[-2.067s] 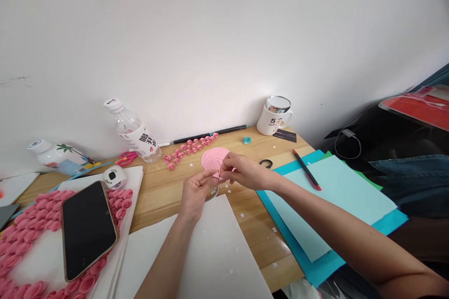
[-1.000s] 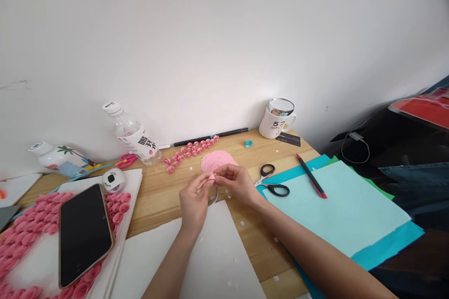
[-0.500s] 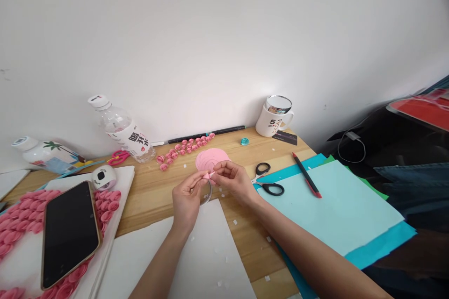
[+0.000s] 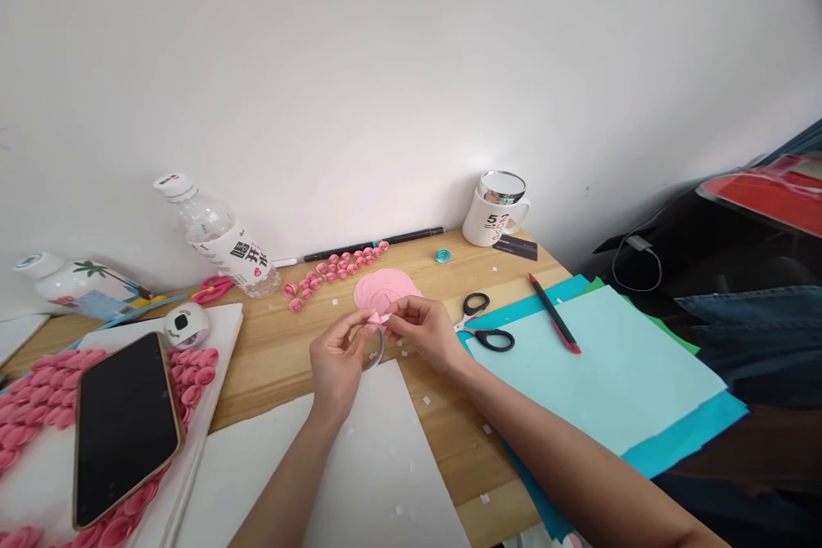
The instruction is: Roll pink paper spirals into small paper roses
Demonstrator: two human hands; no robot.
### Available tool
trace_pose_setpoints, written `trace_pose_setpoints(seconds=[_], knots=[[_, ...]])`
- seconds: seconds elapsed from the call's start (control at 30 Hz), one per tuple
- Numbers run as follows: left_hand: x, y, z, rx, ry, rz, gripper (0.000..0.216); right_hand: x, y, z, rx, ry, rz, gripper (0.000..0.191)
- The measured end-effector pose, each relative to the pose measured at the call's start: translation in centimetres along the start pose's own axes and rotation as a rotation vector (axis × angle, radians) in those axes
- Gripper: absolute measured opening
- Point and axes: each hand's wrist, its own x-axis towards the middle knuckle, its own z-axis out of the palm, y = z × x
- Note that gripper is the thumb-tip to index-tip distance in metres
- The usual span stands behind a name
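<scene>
Left hand (image 4: pixel 335 360): raised over the desk (image 4: pixel 276 364), fingertips pinched on the near side of a small pink paper piece (image 4: pixel 374 318).
Right hand (image 4: pixel 420 330): fingertips pinched on the far side of the same paper piece; both hands meet on it.
Paper piece, place: held in the air between the two hands, just in front of a flat pink paper disc (image 4: pixel 385 287) lying on the desk, and above the top edge of a white sheet (image 4: pixel 360 471).
Paper piece, handling: judged very light, thin and soft; it would crease or tear under a hard squeeze and could unroll if let loose. Best held by its edge with thumb and forefinger tips, lightly.
Clear ring: a see-through ring shows just under the hands (image 4: pixel 380 349); what it is cannot be told.
Rolled pink pieces: a row of small ones (image 4: pixel 330 270) behind the disc, apart from the hands.
Scissors (image 4: pixel 485 324): black handles, just right of the right hand, partly on the pale blue paper (image 4: pixel 597 368).
Red pencil (image 4: pixel 554 312): on the blue sheets, well apart.
Mug (image 4: pixel 496 210): by the wall, with a silver lid.
Bottle (image 4: pixel 215 235): clear plastic, tilted against the wall at left.
Phone (image 4: pixel 125 428): face up on a white board edged with pink rolls (image 4: pixel 193 377).
Small white bits: scattered on desk and sheet (image 4: pixel 425 400).
</scene>
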Motion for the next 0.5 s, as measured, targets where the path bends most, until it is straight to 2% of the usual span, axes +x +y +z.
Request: trace_pose_setpoints(seconds=[0.1,0.17,0.5], knots=[[0.2,-0.13,-0.23,0.027,0.044,0.021,0.019,-0.25,-0.05,0.26,-0.022,0.098,-0.064,0.02],[0.3,-0.25,-0.35,0.045,0.059,0.043,0.019,-0.39,0.07,0.42,-0.036,0.117,-0.096,0.019],[-0.11,0.07,-0.19,0.155,-0.055,0.19,0.013,-0.15,0.29,0.09,0.007,-0.01,0.008,0.024]])
